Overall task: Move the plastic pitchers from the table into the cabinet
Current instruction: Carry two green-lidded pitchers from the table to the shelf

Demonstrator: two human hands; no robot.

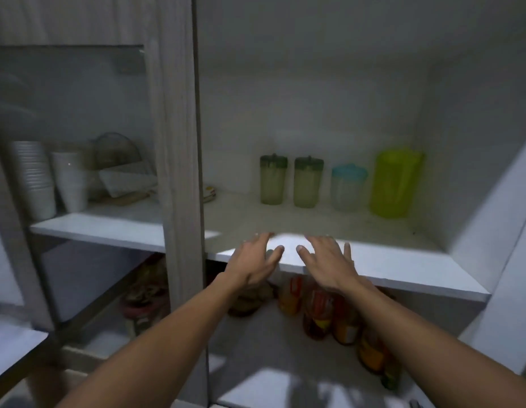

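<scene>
Several plastic pitchers stand upright in a row at the back of the open cabinet's white shelf (403, 260): two pale ones with dark green lids (272, 180) (308, 182), a small clear one with a blue lid (347, 186), and a tall lime-green one (395, 181) at the right. My left hand (256, 260) and my right hand (329, 260) hover side by side over the shelf's front edge, fingers spread, holding nothing, well short of the pitchers.
A wooden cabinet post (179, 142) stands left of the hands. Behind a glass door at left sit stacked white cups (35, 178) and dishes. Jars and bottles (320, 310) crowd the lower shelf under my arms. A white side panel (497, 231) bounds the right.
</scene>
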